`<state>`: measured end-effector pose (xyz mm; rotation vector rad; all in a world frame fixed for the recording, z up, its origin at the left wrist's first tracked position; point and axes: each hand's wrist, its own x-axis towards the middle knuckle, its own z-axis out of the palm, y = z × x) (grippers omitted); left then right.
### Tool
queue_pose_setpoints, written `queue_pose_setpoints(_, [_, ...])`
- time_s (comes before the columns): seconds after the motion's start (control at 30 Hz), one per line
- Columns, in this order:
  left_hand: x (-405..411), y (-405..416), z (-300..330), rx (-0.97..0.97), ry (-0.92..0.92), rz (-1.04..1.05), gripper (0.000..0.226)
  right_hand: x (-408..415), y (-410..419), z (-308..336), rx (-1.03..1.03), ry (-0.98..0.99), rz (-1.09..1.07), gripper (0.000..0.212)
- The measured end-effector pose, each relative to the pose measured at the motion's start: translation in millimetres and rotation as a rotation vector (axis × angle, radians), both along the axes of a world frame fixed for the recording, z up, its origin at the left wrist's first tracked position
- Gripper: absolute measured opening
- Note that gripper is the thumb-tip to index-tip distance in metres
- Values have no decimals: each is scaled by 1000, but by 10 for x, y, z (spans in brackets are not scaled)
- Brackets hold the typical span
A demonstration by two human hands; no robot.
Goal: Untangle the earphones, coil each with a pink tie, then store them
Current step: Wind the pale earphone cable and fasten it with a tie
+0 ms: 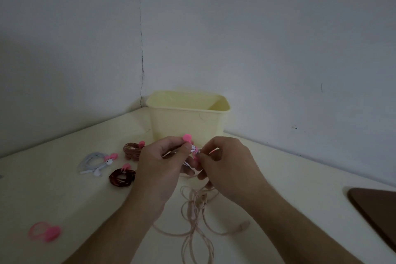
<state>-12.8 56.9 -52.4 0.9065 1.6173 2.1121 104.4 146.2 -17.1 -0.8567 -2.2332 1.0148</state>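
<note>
Three tied coils [120,164] lie left of the yellow bin [188,118], unstored; left hand [159,167] and right hand [227,167] pinch a white coil [194,150], fastening its pink tie [186,137]; pinkish earphone [197,206] below remains loose.

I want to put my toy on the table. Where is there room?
Bare table lies right of the right hand, between the yellow plastic bin and the dark brown board. The left is crowded with tied earphone coils; loose pinkish cable sprawls below both hands.
</note>
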Motion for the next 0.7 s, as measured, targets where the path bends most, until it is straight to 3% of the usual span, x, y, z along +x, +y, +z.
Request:
queue_pose_setpoints(0.4, [-56,-4,-6,57,-129,-53,11,-1,12,-139,300,10,74,10])
queue_pose_setpoints(0.7, [-67,7,-33,-59,77,36,16,25,59,-12,-23,182,103,12])
